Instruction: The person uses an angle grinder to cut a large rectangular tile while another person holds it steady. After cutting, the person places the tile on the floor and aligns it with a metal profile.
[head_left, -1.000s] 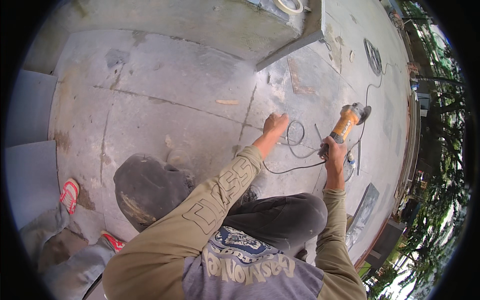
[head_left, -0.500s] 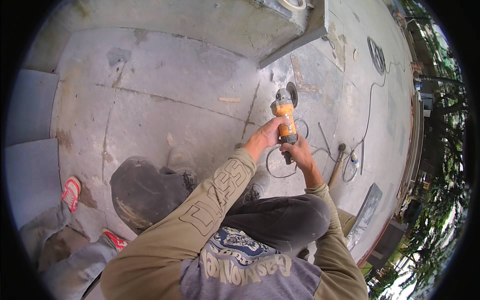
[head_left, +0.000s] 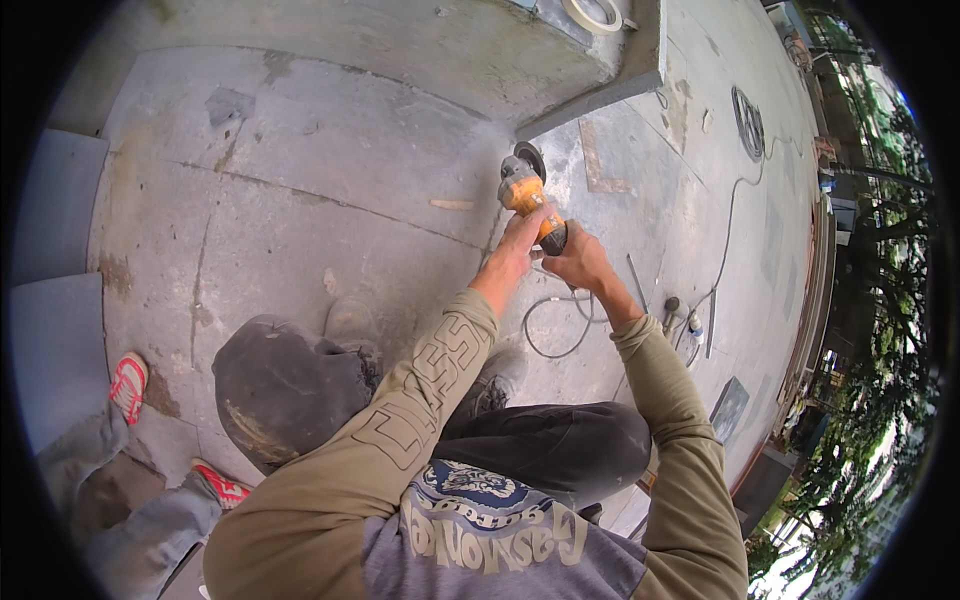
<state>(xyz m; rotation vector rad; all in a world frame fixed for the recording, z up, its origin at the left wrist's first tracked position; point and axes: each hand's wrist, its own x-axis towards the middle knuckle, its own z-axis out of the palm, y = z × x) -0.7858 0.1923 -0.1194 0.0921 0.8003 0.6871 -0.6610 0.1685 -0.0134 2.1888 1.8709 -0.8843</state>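
An orange and grey angle grinder [head_left: 524, 190] is held out in front of me, its head pointing away. Its dark disc [head_left: 531, 158] is close to the lower edge of the upright grey slab [head_left: 598, 95]; whether they touch I cannot tell. My left hand [head_left: 517, 247] is wrapped round the grinder's body from the left. My right hand [head_left: 583, 258] is closed round its dark rear end. From the rear a grey cord [head_left: 545, 352] loops down to the floor.
A tape roll [head_left: 592, 14] lies on the concrete block [head_left: 400, 40]. An L-shaped metal square [head_left: 596, 165] rests on dusty floor at the right, with a hammer [head_left: 672, 312] and coiled cable [head_left: 748, 122] beyond. Another person's red shoes [head_left: 128, 385] are at the left.
Both hands have moved the grinder forward and left, up to the slab's lower edge. Its head has tilted leftward. My view has shifted slightly.
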